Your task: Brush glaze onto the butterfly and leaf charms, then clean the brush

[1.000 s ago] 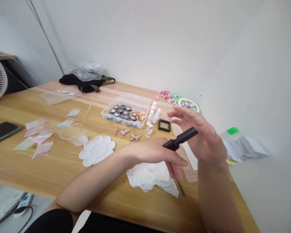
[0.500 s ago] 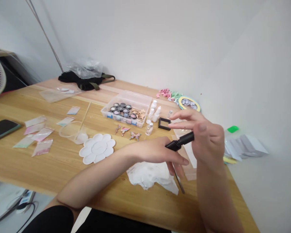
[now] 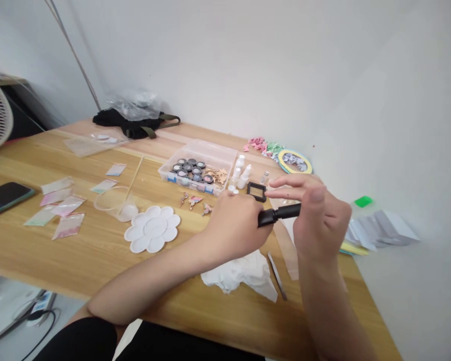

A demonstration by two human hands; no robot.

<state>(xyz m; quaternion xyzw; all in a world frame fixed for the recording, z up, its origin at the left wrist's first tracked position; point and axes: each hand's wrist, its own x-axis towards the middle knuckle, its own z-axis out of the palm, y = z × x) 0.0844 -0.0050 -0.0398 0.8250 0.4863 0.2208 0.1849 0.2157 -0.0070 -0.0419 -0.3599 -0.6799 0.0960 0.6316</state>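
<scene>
My right hand (image 3: 319, 220) holds a slim black cylinder like a small torch (image 3: 285, 211), pressed under its thumb, with the other visible fingers stretched towards the left. The wider end of this torch meets my left hand (image 3: 235, 220), which is curled closed around it, back upward; most of its fingers are hidden. Below lies a crumpled white tissue (image 3: 244, 273), and beside it metal tweezers (image 3: 277, 276). Just beyond the hands stand a small black square frame (image 3: 256, 192) and white bottles (image 3: 244, 176). Butterfly charms (image 3: 195, 201) lie left of them.
A clear plastic case (image 3: 199, 168) holds round pots. Nearby are a white flower-shaped palette (image 3: 152, 229), a clear cup (image 3: 110, 201) with a stick, powder sachets (image 3: 68, 205) and a phone (image 3: 7, 199). A yellow ring (image 3: 308, 165) and folded paper (image 3: 383, 228) lie by the wall.
My left hand has gone from spread fingers to a closed shape around the torch end and shifted slightly up, uncovering the tweezers. My right hand keeps its hold on the torch.
</scene>
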